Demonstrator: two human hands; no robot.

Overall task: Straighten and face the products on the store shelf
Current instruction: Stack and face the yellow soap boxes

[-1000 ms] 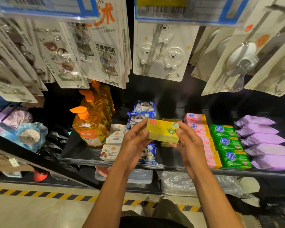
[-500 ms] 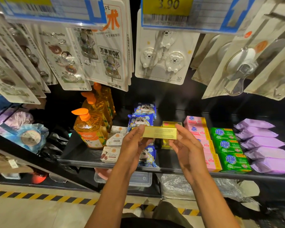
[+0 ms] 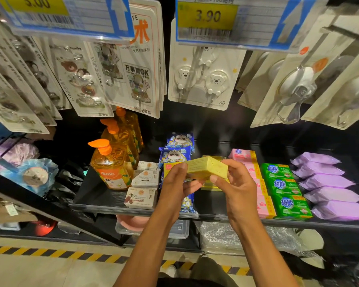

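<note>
A yellow soap box (image 3: 205, 167) is held above the black shelf (image 3: 104, 200), tilted with a corner toward me. My left hand (image 3: 175, 187) grips its left end and my right hand (image 3: 234, 183) pinches its right end. More yellow boxes (image 3: 210, 186) lie on the shelf just under the held one, mostly hidden by my hands. To their left stand blue panda packs (image 3: 174, 155); to their right runs a row of pink soap bars (image 3: 245, 156).
Orange pump bottles (image 3: 110, 166) and white soap boxes (image 3: 144, 179) fill the shelf's left part. Green soap bars (image 3: 286, 190) and purple packs (image 3: 327, 183) sit at the right. Carded hooks (image 3: 203, 79) and price tags (image 3: 207, 17) hang overhead. A striped floor line (image 3: 50, 252) runs below.
Both hands have kept turning the yellow box: its printed front faced me, then its narrow side, and now a corner and plain faces show.
</note>
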